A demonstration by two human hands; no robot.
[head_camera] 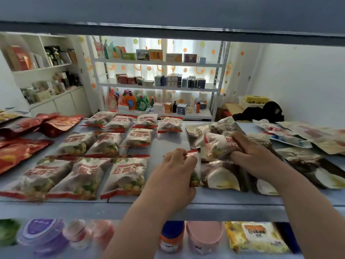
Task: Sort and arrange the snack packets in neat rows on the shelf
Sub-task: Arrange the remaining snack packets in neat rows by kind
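Both hands are busy over the pale blue shelf point(233, 208), just right of the laid-out stock. Left hand point(175, 169) is curled tight, fingers and thumb pinching the red top seam of a red-edged packet point(195, 177). The packet hangs on edge beside the palm, its fruit-printed lower corner showing near the shelf's front lip, and the hand hides most of it.

Right hand point(255, 156) reaches further back and grasps a white packet point(216, 146) with red characters. Its index finger stretches along the packet's upper edge, the thumb is tucked against the near side, and the other fingers bend round it. That packet sits on top of a loose heap of tan packets point(224, 176) printed with dark and white shapes, which overlap untidily toward the right end of the shelf.

Left of the hands, the matching packets point(123, 176) lie flat in 3 rows: 3 at the front, 3 in the middle, 4 at the back. Each row is fairly straight, with small gaps between packets, and a bare strip of shelf separates the rows from the hands. Further left, red foil packets point(20, 152) lie overlapping. On the level below, blurred, stand tubs and jars point(203, 238) and a yellow packet point(255, 238).
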